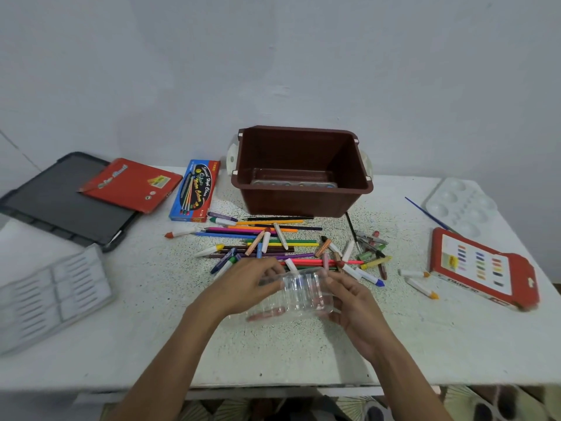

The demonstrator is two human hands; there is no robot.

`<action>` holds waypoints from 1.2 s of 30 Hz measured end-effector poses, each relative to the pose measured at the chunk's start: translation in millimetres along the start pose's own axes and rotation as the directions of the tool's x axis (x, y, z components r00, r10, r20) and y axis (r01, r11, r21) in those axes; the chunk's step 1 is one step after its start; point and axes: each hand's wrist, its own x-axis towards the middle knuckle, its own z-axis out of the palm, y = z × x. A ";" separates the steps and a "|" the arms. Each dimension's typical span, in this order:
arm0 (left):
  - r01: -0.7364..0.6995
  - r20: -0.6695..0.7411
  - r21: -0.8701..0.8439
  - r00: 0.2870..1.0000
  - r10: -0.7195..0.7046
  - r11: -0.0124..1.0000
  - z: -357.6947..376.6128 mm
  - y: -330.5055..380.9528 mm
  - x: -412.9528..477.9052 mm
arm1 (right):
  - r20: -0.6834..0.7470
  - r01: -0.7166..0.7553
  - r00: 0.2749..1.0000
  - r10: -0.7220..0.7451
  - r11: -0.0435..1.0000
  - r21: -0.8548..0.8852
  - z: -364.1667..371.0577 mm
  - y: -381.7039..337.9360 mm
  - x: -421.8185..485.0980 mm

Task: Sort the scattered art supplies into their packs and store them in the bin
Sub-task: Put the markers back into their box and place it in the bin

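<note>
Left hand (243, 287), right hand (353, 302) grip clear tray (303, 294) (fingers curled).

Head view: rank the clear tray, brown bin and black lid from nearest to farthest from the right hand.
1. Clear tray, held in the right hand.
2. Brown bin, ahead, beyond the pencils.
3. Black lid, far left.
</note>
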 end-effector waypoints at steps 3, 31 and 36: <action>0.072 0.036 -0.202 0.997 -0.066 0.977 3.5 -7.1 2.6 | -0.005 0.018 1.000 -0.018 1.000 0.018 1.9 0.0 0.8; 0.108 -0.126 -0.905 0.856 -0.502 0.412 20.7 -14.5 -4.3 | 0.029 0.026 0.999 -0.024 0.995 -0.094 -3.4 7.4 -4.2; 0.168 -0.138 -0.806 0.879 -0.456 0.568 21.1 -24.0 -19.9 | -0.066 0.030 0.998 -0.022 0.992 0.121 -14.5 5.4 2.2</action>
